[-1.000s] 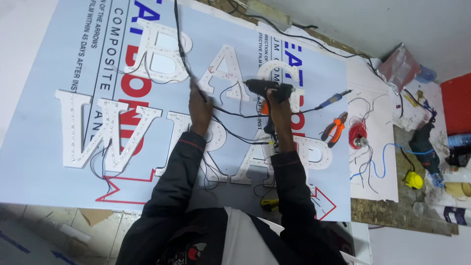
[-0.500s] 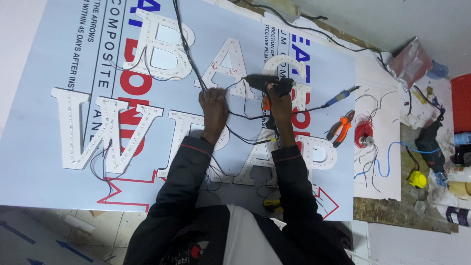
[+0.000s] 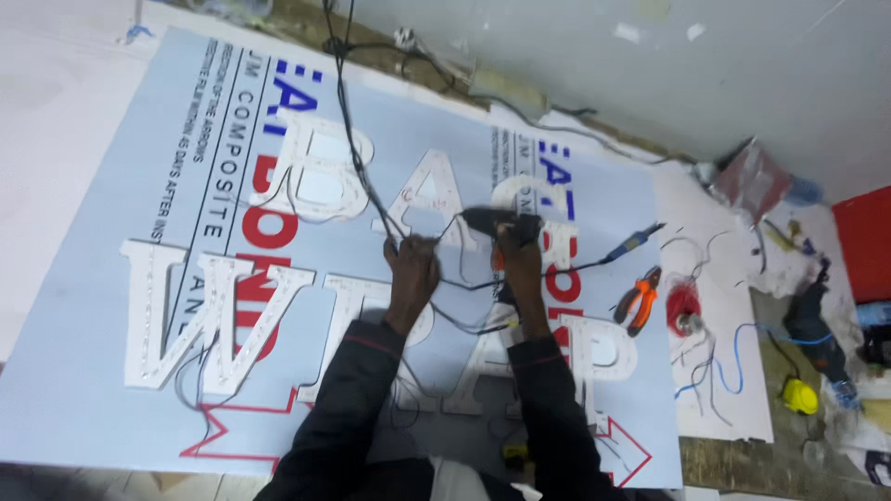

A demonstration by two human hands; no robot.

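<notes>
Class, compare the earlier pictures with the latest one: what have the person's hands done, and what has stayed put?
The left hand has drawn in closer to the right hand, gathering the black wires. The right hand keeps its grip on the dark tool. The white letters, the orange pliers and the red spool lie as before.

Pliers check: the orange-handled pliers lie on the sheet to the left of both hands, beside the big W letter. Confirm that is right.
Not right. In the head view the orange-handled pliers lie on the sheet to the right of both hands, the left hand and right hand, far from the W letter.
</notes>
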